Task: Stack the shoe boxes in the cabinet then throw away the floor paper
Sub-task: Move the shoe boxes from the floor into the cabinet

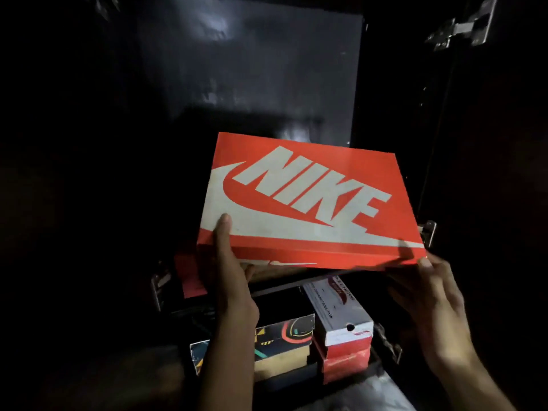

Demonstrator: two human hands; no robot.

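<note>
Orange box [308, 203]: held level at the cabinet [249, 72] opening, above a shelf edge [275, 287]. Left hand [234, 280] grips the near-left corner, thumb on the lid. Right hand [436, 304] grips the near-right corner, fingertips at the lid edge. The two-corner hold likely keeps it square for sliding in. Lower down, a patterned box [281, 339] sits left of a white box [341, 315]. No floor paper identifiable.

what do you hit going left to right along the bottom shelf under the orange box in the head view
left hand → patterned black shoe box → white and red shoe box → right hand
</note>
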